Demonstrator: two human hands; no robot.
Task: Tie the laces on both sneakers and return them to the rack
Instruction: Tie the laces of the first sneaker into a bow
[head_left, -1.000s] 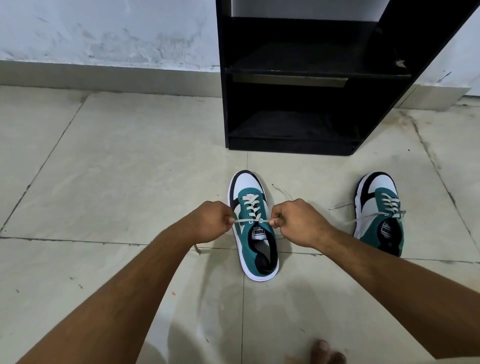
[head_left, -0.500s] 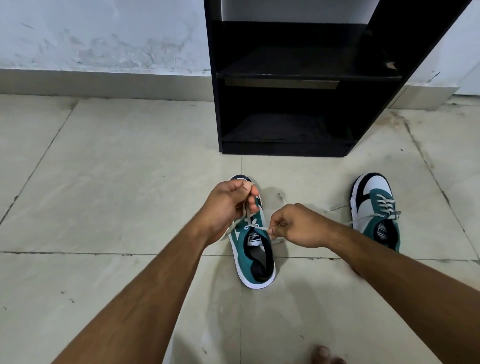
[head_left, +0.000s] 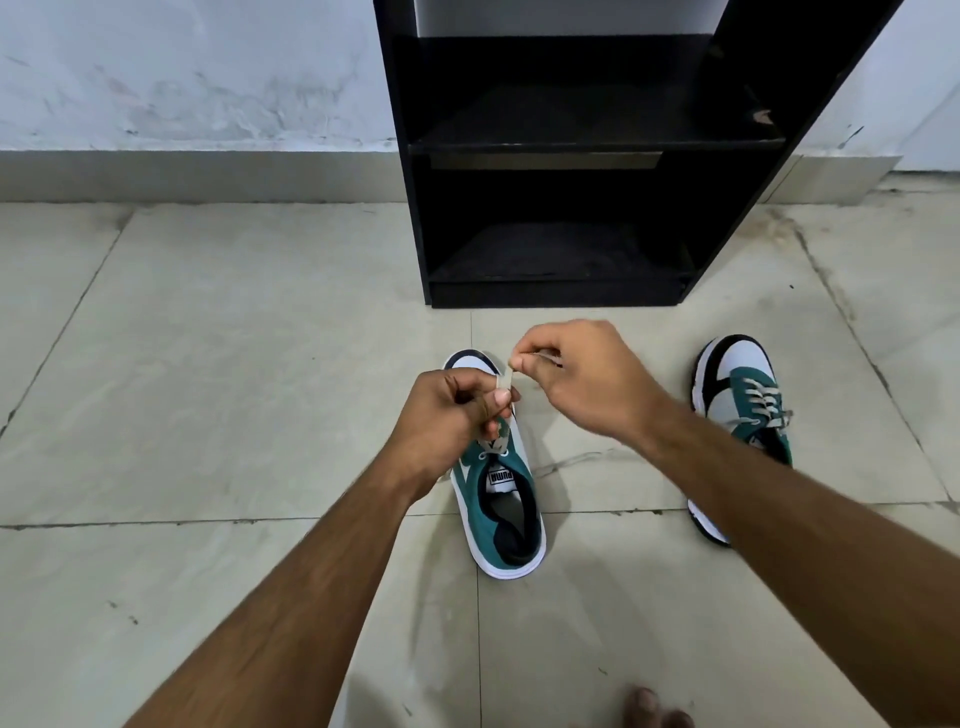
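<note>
A teal, white and black sneaker (head_left: 498, 512) stands on the tiled floor in front of me, toe pointing away. My left hand (head_left: 447, 415) hovers over its lacing, pinching a loop of the cream lace (head_left: 505, 387). My right hand (head_left: 582, 379) is just beyond and to the right, fingers pinched on the other lace end above the toe. The second sneaker (head_left: 743, 410) sits to the right, its laces loose, partly hidden behind my right forearm. A loose lace end (head_left: 566, 460) trails on the floor between the shoes.
A black shoe rack (head_left: 571, 156) with two bare shelves stands against the wall straight ahead. Beige floor tiles (head_left: 234, 364) spread to the left. My toes (head_left: 654, 709) show at the bottom edge.
Both hands have lifted from the sides of the shoe and come together over its toe; the lace ends, pulled flat sideways before, are now held up and crossed.
</note>
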